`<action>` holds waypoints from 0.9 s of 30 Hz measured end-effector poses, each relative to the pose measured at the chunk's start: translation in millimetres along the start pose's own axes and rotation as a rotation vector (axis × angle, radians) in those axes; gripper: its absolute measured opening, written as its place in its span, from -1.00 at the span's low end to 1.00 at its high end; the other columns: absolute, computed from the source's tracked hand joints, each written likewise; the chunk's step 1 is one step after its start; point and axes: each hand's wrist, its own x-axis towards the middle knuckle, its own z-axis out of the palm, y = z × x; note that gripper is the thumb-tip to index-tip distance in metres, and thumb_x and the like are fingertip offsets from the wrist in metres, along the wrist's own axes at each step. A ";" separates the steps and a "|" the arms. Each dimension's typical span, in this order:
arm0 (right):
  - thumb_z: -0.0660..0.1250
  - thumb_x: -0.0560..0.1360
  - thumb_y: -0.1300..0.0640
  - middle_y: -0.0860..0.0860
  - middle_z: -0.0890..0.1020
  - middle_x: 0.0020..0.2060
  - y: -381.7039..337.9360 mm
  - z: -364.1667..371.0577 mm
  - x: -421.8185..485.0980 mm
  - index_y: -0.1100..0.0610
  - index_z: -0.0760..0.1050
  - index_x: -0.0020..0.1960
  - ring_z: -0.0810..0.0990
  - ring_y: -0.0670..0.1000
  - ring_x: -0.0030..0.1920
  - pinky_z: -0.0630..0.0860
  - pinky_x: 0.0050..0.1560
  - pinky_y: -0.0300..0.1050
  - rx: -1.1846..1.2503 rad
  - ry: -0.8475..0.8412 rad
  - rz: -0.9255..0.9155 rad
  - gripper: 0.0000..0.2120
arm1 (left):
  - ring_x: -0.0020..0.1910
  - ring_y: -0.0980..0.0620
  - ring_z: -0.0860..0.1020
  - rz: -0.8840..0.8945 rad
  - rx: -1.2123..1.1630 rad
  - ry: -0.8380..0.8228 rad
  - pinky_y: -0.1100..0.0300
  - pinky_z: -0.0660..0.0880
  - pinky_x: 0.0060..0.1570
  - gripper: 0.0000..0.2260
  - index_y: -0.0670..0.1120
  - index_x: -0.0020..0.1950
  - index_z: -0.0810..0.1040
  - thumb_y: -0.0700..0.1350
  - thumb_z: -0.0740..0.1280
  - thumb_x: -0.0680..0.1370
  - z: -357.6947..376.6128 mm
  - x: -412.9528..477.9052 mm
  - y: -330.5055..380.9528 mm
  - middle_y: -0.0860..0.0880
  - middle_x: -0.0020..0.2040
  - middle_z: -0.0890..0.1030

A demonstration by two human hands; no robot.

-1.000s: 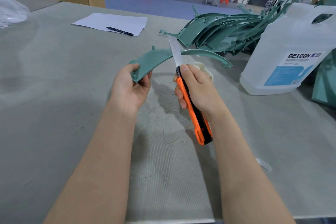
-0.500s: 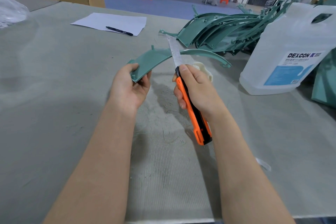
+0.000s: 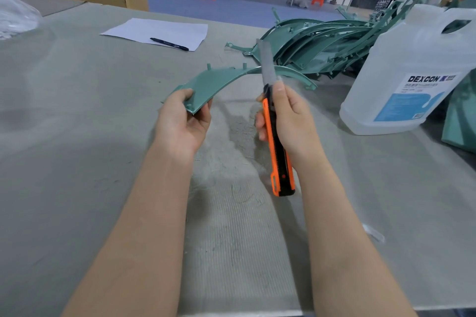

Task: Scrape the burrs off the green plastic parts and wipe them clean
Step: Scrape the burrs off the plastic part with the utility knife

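Grey felt table (image 3: 77,136), left hand (image 3: 180,123) gripping green part (image 3: 206,85), right hand (image 3: 291,121) clasping orange knife (image 3: 277,152), workshop floor behind.

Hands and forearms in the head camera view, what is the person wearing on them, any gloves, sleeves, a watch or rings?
Nothing is worn that shows. The left hand and right hand are bare, with no gloves and no rings on the fingers in view. Both forearms are bare up to the bottom edge of the picture: no sleeves, no watch, no wristband. The fingernails look short and unpainted.
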 end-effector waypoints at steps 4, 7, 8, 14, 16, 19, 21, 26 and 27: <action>-0.01 0.69 -0.02 0.03 0.59 -0.35 -0.8 -2.5 2.3 -0.02 0.51 -0.04 0.49 0.02 -0.35 0.44 -0.28 -0.06 -0.174 0.113 -0.097 -0.66 | -0.29 0.02 0.58 0.009 -0.004 0.008 0.41 0.45 -0.52 -0.86 -0.17 -0.12 0.47 -0.25 0.17 0.60 0.1 1.4 -1.0 -0.14 -0.14 0.59; 0.07 0.67 0.00 -0.09 0.53 -0.33 0.4 1.9 2.1 0.00 0.53 0.13 0.52 -0.03 -0.25 0.47 -0.12 -0.01 -0.338 0.087 -0.203 -0.74 | -0.29 0.02 0.58 0.010 -0.011 0.007 0.40 0.45 -0.53 -0.86 -0.18 -0.11 0.46 -0.25 0.16 0.61 0.6 1.5 -2.1 -0.14 -0.16 0.58; 0.11 0.66 0.00 -0.14 0.52 -0.32 1.5 3.6 1.8 0.01 0.52 0.17 0.53 -0.04 -0.23 0.49 -0.10 -0.01 -0.368 0.064 -0.225 -0.76 | -0.29 0.02 0.57 0.010 -0.014 0.009 0.39 0.45 -0.53 -0.86 -0.18 -0.11 0.46 -0.25 0.16 0.61 1.0 1.5 -2.2 -0.15 -0.16 0.58; 0.38 0.51 -0.06 -0.29 0.47 -0.34 9.8 11.5 -2.0 -0.02 0.56 0.06 0.50 -0.32 -0.18 0.40 -0.10 -0.44 -0.475 0.086 -0.337 -0.82 | -0.29 0.01 0.57 0.021 -0.031 0.030 0.38 0.44 -0.54 -0.90 -0.23 0.03 0.46 -0.25 0.17 0.61 1.4 2.6 -3.5 -0.18 -0.10 0.58; 0.31 0.54 -0.15 -0.18 0.43 -0.41 11.5 16.8 -3.1 0.01 0.54 -0.06 0.46 -0.24 -0.28 0.33 -0.22 -0.33 -0.522 0.092 -0.322 -0.78 | -0.29 0.01 0.57 0.011 -0.047 0.022 0.39 0.45 -0.54 -0.86 -0.23 0.12 0.45 -0.26 0.16 0.61 0.9 2.7 -3.9 -0.19 -0.02 0.59; 0.22 0.56 -0.21 -0.11 0.40 -0.46 13.9 20.2 -1.3 0.02 0.47 -0.17 0.42 -0.06 -0.35 0.32 -0.27 -0.13 -0.585 0.092 -0.279 -0.68 | -0.36 0.03 0.59 -0.019 -0.077 0.001 0.39 0.44 -0.54 -0.84 -0.23 0.15 0.45 -0.25 0.16 0.61 0.6 1.8 -3.3 -0.18 0.04 0.59; 0.21 0.56 -0.22 -0.10 0.41 -0.46 14.7 20.0 -0.8 0.00 0.49 -0.16 0.44 -0.01 -0.31 0.33 -0.27 -0.11 -0.624 0.106 -0.271 -0.68 | -0.38 0.03 0.59 -0.023 -0.075 -0.006 0.40 0.44 -0.54 -0.84 -0.22 0.14 0.45 -0.25 0.16 0.61 1.1 0.9 -3.5 -0.18 0.04 0.59; 0.18 0.57 -0.24 -0.09 0.42 -0.47 16.8 19.0 0.5 -0.04 0.49 -0.17 0.44 0.00 -0.28 0.28 -0.30 -0.11 -0.666 0.145 -0.259 -0.68 | -0.29 0.02 0.58 -0.015 -0.043 -0.013 0.40 0.45 -0.53 -0.86 -0.23 0.12 0.45 -0.25 0.15 0.61 2.3 -0.4 -4.7 -0.18 0.02 0.58; 0.18 0.57 -0.24 -0.10 0.42 -0.45 17.3 18.8 1.0 -0.04 0.48 -0.17 0.43 0.01 -0.25 0.30 -0.27 -0.11 -0.673 0.153 -0.249 -0.69 | -0.29 0.02 0.58 -0.014 -0.036 -0.011 0.40 0.45 -0.53 -0.87 -0.23 0.11 0.45 -0.25 0.16 0.62 2.7 -0.3 -4.9 -0.18 0.00 0.58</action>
